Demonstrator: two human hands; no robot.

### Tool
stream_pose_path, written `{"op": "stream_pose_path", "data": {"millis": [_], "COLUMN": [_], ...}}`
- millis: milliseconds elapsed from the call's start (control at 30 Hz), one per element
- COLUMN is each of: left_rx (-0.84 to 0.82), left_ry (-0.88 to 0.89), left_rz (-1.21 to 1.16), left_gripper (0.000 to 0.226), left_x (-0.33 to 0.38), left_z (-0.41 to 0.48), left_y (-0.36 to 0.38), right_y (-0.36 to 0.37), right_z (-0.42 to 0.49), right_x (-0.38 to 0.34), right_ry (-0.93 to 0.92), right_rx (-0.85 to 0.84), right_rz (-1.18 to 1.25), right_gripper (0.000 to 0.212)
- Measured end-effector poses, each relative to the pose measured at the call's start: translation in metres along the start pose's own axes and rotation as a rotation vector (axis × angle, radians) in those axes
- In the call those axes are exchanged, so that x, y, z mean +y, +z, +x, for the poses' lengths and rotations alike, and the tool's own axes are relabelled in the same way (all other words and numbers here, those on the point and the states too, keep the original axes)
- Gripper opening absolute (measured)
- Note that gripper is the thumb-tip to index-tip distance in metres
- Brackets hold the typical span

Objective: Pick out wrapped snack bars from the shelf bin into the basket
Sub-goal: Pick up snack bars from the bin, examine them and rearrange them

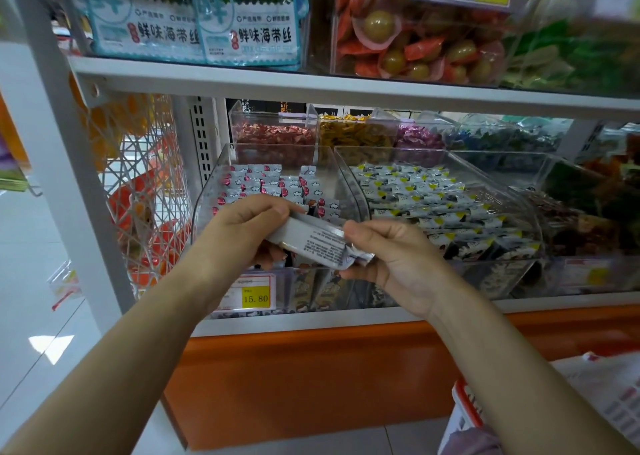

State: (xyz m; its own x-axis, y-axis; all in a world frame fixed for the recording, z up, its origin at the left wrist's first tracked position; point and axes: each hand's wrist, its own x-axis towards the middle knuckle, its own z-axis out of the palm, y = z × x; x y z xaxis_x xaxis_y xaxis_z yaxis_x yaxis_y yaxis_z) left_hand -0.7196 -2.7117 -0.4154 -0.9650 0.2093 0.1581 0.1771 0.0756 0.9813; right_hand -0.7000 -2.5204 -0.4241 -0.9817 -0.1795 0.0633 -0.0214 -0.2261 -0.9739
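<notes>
**One bar out of the bin, basket drop not yet made**

Nearest the person, below the right forearm and well under both hands, a red-and-white corner shows at the lower edge of view; I take it to be the basket point(465, 402). What lies in it cannot be made out.

Above it, both hands hold a single wrapped snack bar point(315, 243) between them. It is silver-grey with its printed back panel facing up. The left hand point(239, 229) has its fingers curled over the bar's left end. The right hand point(388, 257) pinches the crimped right end between thumb and fingers. The bar sits in the air just in front of the shelf bin's front lip, touching nothing else.

Directly behind the hands is the clear shelf bin point(221, 177), with many more bars point(273, 184) of the same silver wrap with red marks piled inside. A yellow price tag point(255, 297) hangs below the left hand. Beyond the right hand, a neighbouring bin point(415, 195) holds packets marked in black and yellow.

The step in hand looks like the carry stage: one bar is picked and not yet deposited. The next move calls for one hand to let go. The other, most likely the right as it is on the basket's side, would then bring the bar down and to the right, over the rim, and let it drop.
</notes>
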Motion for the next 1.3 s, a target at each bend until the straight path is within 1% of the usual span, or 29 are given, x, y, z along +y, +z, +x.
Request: {"op": "stream_pose_path", "data": {"millis": [67,133,167,233,267,300,367,433,500,567,633,733,800,833,933,967,1033,1067,1100,1133,1200,1233,1300], "left_rx": [0.056,0.124,0.155,0.200,0.209,0.204,0.171,0.175,0.257,0.296,0.216,0.075,0.021,0.005,-0.059,-0.077,-0.088,-0.084,-0.076,-0.074,-0.082,-0.083,-0.072], "left_ry": [-0.002,-0.025,-0.034,-0.044,-0.049,-0.054,-0.058,-0.034,0.043,0.132,0.173,0.177,0.170,0.164,0.100,0.073,0.040,0.031,0.026,0.013,-0.023,-0.036,-0.056], "left_rz": [0.036,0.041,0.048,0.074,0.081,0.078,0.054,0.076,0.217,0.447,0.694,0.978,1.114,1.143,1.191,1.199,1.158,1.112,1.058,1.003,0.906,0.879,0.851], "left_gripper": [0.027,0.026,0.028,0.031,0.031,0.031,0.032,0.032,0.028,0.029,0.030,0.029,0.030,0.029,0.028,0.029,0.031,0.032,0.037,0.048,0.071,0.076,0.078], "left_x": [-0.002,-0.004,-0.005,-0.006,-0.006,-0.005,-0.003,0.000,0.001,0.001,0.000,-0.005,-0.009,-0.010,-0.019,-0.022,-0.028,-0.031,-0.034,-0.036,-0.038,-0.039,-0.039], "left_z": [0.002,0.003,0.004,0.006,0.006,0.006,0.005,0.008,0.019,0.040,0.066,0.110,0.132,0.141,0.157,0.160,0.165,0.167,0.169,0.170,0.173,0.174,0.176], "left_y": [-0.001,-0.003,-0.003,-0.002,-0.001,0.001,0.005,0.007,0.005,0.000,-0.003,-0.005,-0.006,-0.007,-0.006,-0.006,-0.007,-0.007,-0.008,-0.009,-0.011,-0.012,-0.013], "right_y": [0.004,0.010,0.013,0.018,0.020,0.023,0.024,0.019,0.010,0.000,-0.008,-0.012,-0.011,-0.010,-0.009,-0.009,-0.007,-0.007,-0.008,-0.009,-0.010,-0.011,-0.011], "right_z": [0.002,0.003,0.003,0.003,0.003,0.003,0.005,0.009,0.017,0.029,0.044,0.074,0.094,0.105,0.134,0.141,0.152,0.156,0.159,0.163,0.171,0.175,0.184], "right_x": [0.005,0.009,0.012,0.016,0.016,0.016,0.015,0.009,0.000,-0.010,-0.021,-0.031,-0.035,-0.035,-0.035,-0.034,-0.034,-0.034,-0.033,-0.032,-0.029,-0.028,-0.025], "right_ry": [-0.016,-0.064,-0.102,-0.198,-0.255,-0.311,-0.373,-0.376,-0.382,-0.393,-0.391,-0.416,-0.437,-0.438,-0.416,-0.411,-0.407,-0.405,-0.404,-0.405,-0.422,-0.428,-0.427], "right_rx": [0.031,0.007,-0.004,0.037,0.071,0.099,0.160,0.284,0.413,0.498,0.528,0.479,0.434,0.419,0.438,0.437,0.424,0.425,0.424,0.424,0.423,0.423,0.421], "right_rz": [0.049,0.084,0.027,-0.284,-0.406,-0.444,-0.379,-0.341,-0.320,-0.315,-0.331,-0.395,-0.455,-0.469,-0.574,-0.610,-0.661,-0.688,-0.709,-0.728,-0.808,-0.856,-0.966], "right_gripper": [0.023,0.029,0.032,0.046,0.046,0.043,0.034,0.028,0.022,0.018,0.019,0.021,0.020,0.021,0.023,0.020,0.012,0.017,0.022,0.021,0.013,0.012,0.013]}}
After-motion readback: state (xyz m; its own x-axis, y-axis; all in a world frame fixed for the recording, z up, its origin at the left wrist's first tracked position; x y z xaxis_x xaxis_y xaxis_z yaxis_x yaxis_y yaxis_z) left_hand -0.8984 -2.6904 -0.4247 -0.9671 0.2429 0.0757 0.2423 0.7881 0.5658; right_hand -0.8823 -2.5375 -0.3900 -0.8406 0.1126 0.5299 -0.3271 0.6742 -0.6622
